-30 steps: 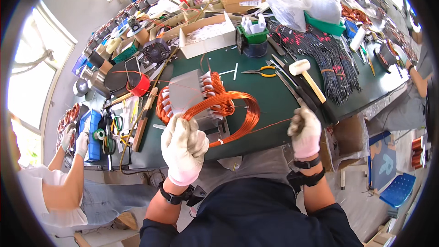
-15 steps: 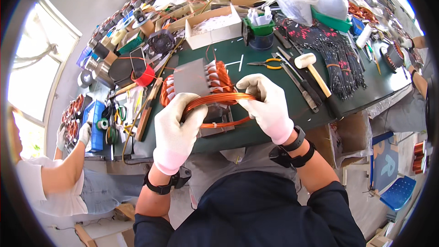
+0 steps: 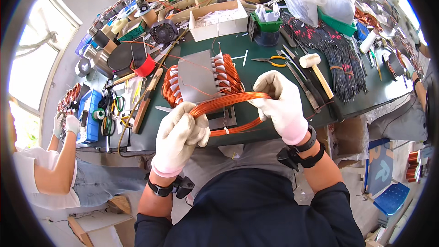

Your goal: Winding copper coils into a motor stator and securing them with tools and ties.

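Note:
A loop of orange-brown copper wire, a coil (image 3: 233,102), is stretched between my two gloved hands in front of the table's near edge. My left hand (image 3: 177,133) is closed round its left end, fingers folded over the strands. At the other end my right hand (image 3: 280,103) pinches the coil between thumb and fingers. A small white tie (image 3: 226,131) shows on the coil's near side. Just beyond it on the table lies a motor stator (image 3: 197,75), a grey metal core with copper windings and white insulation slips at both ends. A thin loose wire runs across the core.
Right of the stator lie yellow-handled pliers (image 3: 270,61), a long file-like tool (image 3: 307,92) and a white-headed mallet (image 3: 317,71). Bundled black sleeves (image 3: 340,71) lie beyond. A white box (image 3: 218,22) of slips stands behind; a wooden stick (image 3: 147,100) lies left. A co-worker (image 3: 50,169) works at far left.
The coil and both hands have shifted slightly right in the view, and my left fingers have folded further over the coil. More of the stator shows now. The co-worker's hands have drawn together.

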The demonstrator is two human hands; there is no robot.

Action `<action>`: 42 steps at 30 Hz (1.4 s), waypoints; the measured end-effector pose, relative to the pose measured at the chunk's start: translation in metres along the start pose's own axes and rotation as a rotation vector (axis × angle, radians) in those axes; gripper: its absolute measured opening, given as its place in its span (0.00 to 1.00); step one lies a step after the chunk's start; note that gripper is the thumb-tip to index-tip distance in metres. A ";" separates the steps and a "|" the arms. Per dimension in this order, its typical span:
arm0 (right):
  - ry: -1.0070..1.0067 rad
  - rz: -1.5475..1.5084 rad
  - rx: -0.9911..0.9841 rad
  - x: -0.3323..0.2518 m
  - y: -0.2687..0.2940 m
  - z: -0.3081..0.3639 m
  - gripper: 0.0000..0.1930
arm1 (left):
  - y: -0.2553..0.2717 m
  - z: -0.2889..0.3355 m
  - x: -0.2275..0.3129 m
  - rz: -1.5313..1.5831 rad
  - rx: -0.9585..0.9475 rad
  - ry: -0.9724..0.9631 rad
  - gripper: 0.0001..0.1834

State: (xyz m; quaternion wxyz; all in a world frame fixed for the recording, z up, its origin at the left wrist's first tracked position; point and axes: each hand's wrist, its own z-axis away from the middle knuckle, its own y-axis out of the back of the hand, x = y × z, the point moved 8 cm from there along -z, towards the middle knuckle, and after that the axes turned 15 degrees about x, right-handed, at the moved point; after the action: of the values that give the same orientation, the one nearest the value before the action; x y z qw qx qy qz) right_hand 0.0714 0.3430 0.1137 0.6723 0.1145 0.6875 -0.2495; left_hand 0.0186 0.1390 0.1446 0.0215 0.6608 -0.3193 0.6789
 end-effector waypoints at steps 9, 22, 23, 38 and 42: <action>1.321 1.100 0.046 -0.045 -0.057 0.059 0.34 | -0.007 0.010 -0.017 0.274 0.091 0.194 0.19; 0.622 0.719 -0.239 -0.016 -0.035 0.065 0.18 | -0.011 0.020 -0.015 0.084 0.127 0.076 0.13; 0.619 0.765 -0.243 -0.013 -0.036 0.060 0.10 | -0.013 0.023 -0.016 -0.060 0.089 0.064 0.13; 1.046 0.799 -0.233 0.004 -0.043 0.069 0.08 | -0.018 0.009 -0.021 -0.026 0.079 0.074 0.17; 0.982 0.700 -0.247 0.004 -0.040 0.067 0.08 | -0.016 0.010 -0.024 -0.002 0.112 0.110 0.18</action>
State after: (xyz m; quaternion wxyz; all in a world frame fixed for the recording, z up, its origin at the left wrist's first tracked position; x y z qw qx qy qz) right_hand 0.1097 0.2747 0.1187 0.3273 0.3564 0.8623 0.1494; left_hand 0.0376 0.1567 0.1286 0.0025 0.6228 -0.2785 0.7311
